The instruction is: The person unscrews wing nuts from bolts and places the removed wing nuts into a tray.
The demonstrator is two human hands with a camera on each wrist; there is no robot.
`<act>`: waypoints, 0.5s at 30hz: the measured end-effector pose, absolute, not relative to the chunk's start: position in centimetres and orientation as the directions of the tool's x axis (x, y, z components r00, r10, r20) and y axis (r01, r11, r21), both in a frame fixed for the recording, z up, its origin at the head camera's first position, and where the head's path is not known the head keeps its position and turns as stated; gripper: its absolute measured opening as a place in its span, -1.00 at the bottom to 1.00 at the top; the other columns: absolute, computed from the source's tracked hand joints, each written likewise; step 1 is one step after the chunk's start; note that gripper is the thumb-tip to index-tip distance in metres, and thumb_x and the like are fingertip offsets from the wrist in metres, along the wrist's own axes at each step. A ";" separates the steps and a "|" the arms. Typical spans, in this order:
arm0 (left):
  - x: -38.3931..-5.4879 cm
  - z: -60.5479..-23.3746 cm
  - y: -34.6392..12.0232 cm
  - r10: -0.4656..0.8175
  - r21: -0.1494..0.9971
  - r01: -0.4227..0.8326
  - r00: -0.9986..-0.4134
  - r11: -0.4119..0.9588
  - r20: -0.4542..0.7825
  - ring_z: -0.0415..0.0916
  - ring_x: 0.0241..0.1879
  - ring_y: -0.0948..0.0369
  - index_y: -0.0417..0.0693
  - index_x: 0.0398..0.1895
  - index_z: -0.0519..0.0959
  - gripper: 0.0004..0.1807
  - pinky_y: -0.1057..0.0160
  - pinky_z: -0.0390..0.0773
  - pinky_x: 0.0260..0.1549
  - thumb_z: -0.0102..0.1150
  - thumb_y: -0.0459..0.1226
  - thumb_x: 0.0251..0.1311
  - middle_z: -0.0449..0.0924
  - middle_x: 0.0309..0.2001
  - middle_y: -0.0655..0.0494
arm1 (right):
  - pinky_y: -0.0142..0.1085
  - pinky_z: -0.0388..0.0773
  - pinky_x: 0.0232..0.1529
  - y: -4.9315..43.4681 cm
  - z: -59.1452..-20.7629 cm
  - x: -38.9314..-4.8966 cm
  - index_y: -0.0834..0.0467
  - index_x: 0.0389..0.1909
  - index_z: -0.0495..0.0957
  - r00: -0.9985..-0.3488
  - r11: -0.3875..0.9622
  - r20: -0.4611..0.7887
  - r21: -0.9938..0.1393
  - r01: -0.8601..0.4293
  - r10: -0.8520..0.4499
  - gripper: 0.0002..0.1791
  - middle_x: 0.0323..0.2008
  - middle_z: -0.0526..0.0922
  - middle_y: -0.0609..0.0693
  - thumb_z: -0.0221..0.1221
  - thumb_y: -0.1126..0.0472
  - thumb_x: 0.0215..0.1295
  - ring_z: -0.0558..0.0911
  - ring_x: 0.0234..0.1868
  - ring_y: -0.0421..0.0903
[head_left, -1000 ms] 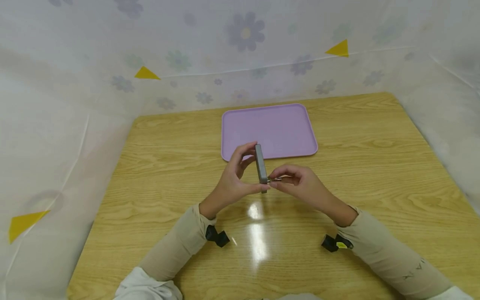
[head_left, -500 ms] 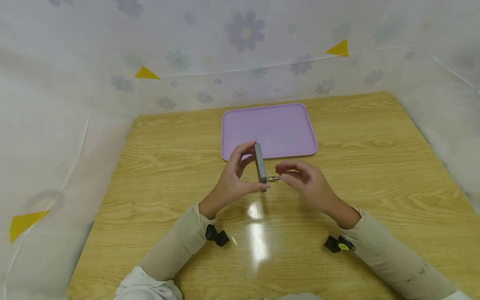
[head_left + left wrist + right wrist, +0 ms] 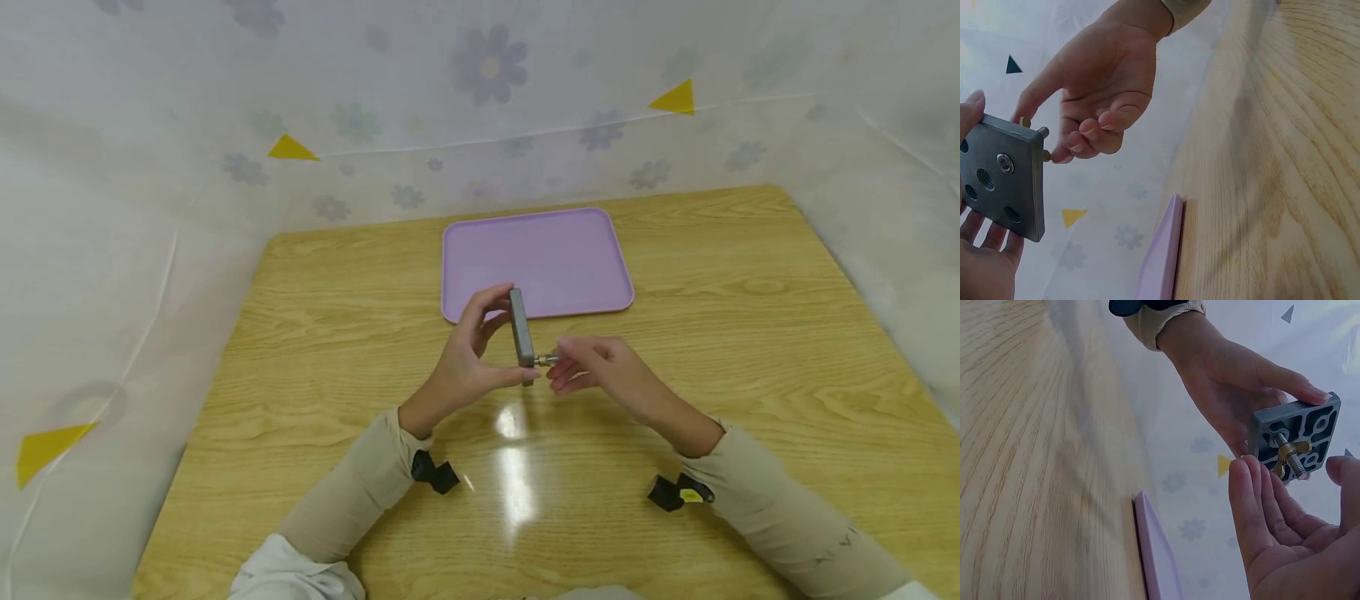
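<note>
My left hand (image 3: 468,358) grips a grey square metal plate (image 3: 521,329) by opposite edges, holding it upright above the table. In the left wrist view the plate's smooth face shows several holes and one screw head (image 3: 1005,164). On the ribbed side, in the right wrist view, a threaded bolt (image 3: 1297,465) sticks out with a brass wing nut (image 3: 1289,452) on it. My right hand (image 3: 611,371) is beside the bolt, its fingers extended and the fingertips at the wing nut. Its thumb stands apart from the fingers; whether it touches the bolt cannot be told.
A purple tray (image 3: 540,258) lies at the back of the wood-grain table (image 3: 360,292), behind the hands. A pale flowered curtain (image 3: 420,92) with yellow triangles surrounds the table's back and sides.
My right hand pinched the wing nut, then drew off to the right with its fingers parted. Now its fingers are back at the nut, turned lower. The left hand and plate stay still.
</note>
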State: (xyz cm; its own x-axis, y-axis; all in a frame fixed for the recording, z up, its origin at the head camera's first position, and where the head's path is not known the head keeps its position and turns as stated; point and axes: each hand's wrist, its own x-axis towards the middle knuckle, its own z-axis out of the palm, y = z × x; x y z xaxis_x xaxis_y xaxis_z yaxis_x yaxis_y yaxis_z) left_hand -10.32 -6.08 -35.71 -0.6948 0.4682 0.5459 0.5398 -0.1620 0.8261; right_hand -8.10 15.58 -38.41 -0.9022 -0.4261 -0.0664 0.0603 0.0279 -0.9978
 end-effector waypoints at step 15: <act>-10.7 -36.6 -6.1 0.477 0.842 0.518 -0.708 -0.151 0.521 0.20 0.15 0.01 -0.36 0.32 0.06 0.07 0.00 0.25 0.24 0.41 -0.69 -0.38 0.16 0.21 -0.17 | -0.14 0.58 -0.05 15.1 -38.9 -8.5 0.26 -0.13 0.56 -0.905 0.066 0.034 -0.995 -0.068 -0.424 -0.74 -0.13 0.60 0.12 0.21 0.19 0.25 0.59 -0.07 0.01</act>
